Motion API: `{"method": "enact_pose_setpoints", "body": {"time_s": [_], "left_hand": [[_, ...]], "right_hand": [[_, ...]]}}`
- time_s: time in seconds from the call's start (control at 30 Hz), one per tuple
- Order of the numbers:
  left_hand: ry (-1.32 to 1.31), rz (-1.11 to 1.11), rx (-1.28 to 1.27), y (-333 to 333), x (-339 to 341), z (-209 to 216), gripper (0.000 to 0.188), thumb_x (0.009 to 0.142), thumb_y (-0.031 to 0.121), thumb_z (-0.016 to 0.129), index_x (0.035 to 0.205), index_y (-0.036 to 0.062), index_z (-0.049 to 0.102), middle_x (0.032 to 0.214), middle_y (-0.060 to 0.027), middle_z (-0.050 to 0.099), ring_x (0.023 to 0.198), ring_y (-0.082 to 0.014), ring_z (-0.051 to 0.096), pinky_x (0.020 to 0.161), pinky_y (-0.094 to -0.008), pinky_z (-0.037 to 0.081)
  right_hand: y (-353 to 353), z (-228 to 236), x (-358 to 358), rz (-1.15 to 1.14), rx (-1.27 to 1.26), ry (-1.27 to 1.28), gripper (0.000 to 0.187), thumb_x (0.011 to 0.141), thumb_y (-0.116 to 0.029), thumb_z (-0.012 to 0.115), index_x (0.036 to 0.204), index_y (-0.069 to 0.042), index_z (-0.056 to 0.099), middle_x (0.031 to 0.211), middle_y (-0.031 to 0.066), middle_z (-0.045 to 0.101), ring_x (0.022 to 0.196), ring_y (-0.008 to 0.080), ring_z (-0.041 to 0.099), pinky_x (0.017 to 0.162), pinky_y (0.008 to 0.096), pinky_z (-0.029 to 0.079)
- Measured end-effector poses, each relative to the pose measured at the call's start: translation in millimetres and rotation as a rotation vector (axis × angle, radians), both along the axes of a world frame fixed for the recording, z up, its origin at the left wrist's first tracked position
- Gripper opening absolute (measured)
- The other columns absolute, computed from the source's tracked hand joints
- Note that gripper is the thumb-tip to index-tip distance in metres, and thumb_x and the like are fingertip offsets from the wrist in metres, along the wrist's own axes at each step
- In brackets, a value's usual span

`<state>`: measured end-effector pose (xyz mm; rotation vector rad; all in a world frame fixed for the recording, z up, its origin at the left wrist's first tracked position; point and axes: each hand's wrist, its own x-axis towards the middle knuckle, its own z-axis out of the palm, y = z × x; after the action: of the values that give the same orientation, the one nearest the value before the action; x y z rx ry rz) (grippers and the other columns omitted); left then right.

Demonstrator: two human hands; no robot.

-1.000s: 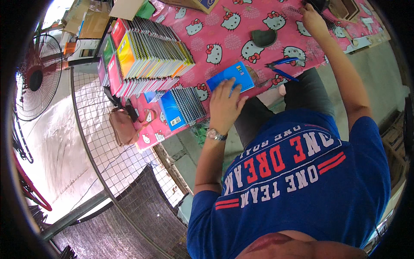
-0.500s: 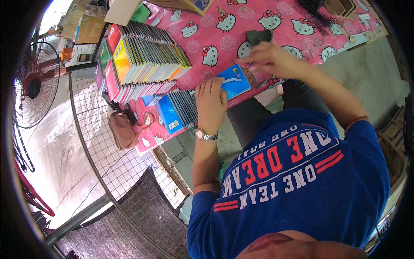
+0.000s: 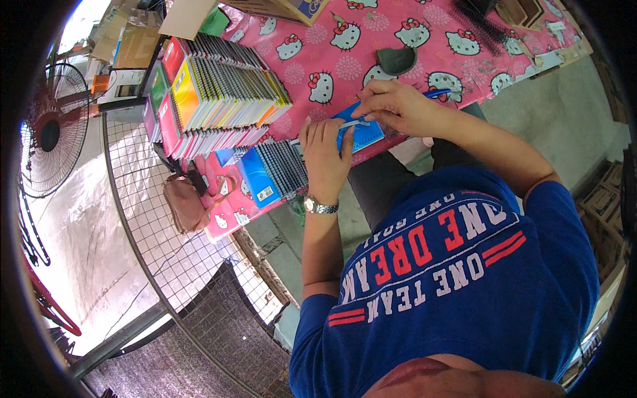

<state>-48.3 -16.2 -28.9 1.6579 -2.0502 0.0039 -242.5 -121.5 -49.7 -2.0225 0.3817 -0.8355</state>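
A small blue spiral notebook (image 3: 367,138) lies at the table's near edge. My left hand (image 3: 322,147), wearing a metal watch, is bent over the notebook's left part and holds it, thumb on the near side. Over its far right part, my right hand (image 3: 401,109) is closed in a pinch, fingertips at the end of a thin pale strip (image 3: 353,123) that crosses the cover. What the pinch holds is hidden. A blue rod-like thing (image 3: 436,93) sticks out beyond the right hand. Left of my left hand stands a row of blue spiral notebooks (image 3: 275,169).
Tall stacks of spiral notebooks (image 3: 225,93) stand at the left of the pink patterned tablecloth (image 3: 315,53). A dark green curved piece (image 3: 397,60) lies beyond my right hand. Black coils (image 3: 479,25) are at the far right. A brown pouch (image 3: 186,204) hangs by the left edge.
My right hand has come down and left onto the notebook, its fingers now together in a pinch. The blue rod-like thing now shows behind it. My left hand remains on the notebook.
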Motion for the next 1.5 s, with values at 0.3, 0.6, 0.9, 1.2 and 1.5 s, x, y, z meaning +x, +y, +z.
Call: {"method": "enact_pose_setpoints", "body": {"time_s": [0.3,0.6,0.9,1.2,1.5], "left_hand": [[-0.032,0.009,-0.016,-1,-18,0,0.023,0.084,0.014,0.064,0.104,0.0048,0.059,0.101,-0.0116,0.064,0.098,-0.0318,0.057,0.105,-0.0501,0.032],[-0.067,-0.056,0.070,-1,-30,7,0.025,0.082,0.015,0.064,0.104,0.0044,0.058,0.099,-0.0113,0.063,0.102,-0.0315,0.057,0.107,-0.0503,0.031],[-0.053,-0.114,0.082,5,-19,-2,0.019,0.090,0.021,0.060,0.104,0.0086,0.061,0.104,-0.0085,0.064,0.110,-0.0295,0.056,0.111,-0.0514,0.027],[0.027,0.140,0.098,22,-5,-18,0.035,0.075,0.031,0.077,0.103,0.0152,0.065,0.111,-0.0041,0.057,0.116,-0.0291,0.047,0.103,-0.0639,0.021],[0.031,0.063,0.071,5,-15,-10,0.037,0.068,0.031,0.081,0.096,0.0117,0.065,0.103,-0.0067,0.057,0.104,-0.0292,0.050,0.091,-0.0478,0.033]], "right_hand": [[13,6,-8,0.003,0.172,0.110,0.028,0.089,-0.008,0.061,0.117,-0.002,0.060,0.098,0.0151,0.058,0.088,0.0321,0.061,0.074,0.0383,0.050],[28,40,-15,-0.212,-0.255,0.274,0.029,0.093,-0.013,0.057,0.119,-0.002,0.048,0.080,0.0161,0.063,0.075,0.0387,0.064,0.063,0.0438,0.050],[-63,-64,8,-0.676,-0.178,0.960,0.054,0.088,-0.046,0.061,0.123,-0.007,0.051,0.129,0.0174,0.048,0.114,0.0346,0.053,0.081,0.0485,0.052],[-70,-12,-8,0.047,0.289,0.508,0.047,0.082,-0.035,0.070,0.121,-0.010,0.059,0.113,0.0120,0.056,0.114,0.0278,0.050,0.096,0.0404,0.043],[-45,14,-18,0.504,0.515,0.232,0.039,0.087,-0.032,0.068,0.116,-0.005,0.064,0.109,0.0029,0.062,0.101,0.0131,0.054,0.088,0.0285,0.041]]}}
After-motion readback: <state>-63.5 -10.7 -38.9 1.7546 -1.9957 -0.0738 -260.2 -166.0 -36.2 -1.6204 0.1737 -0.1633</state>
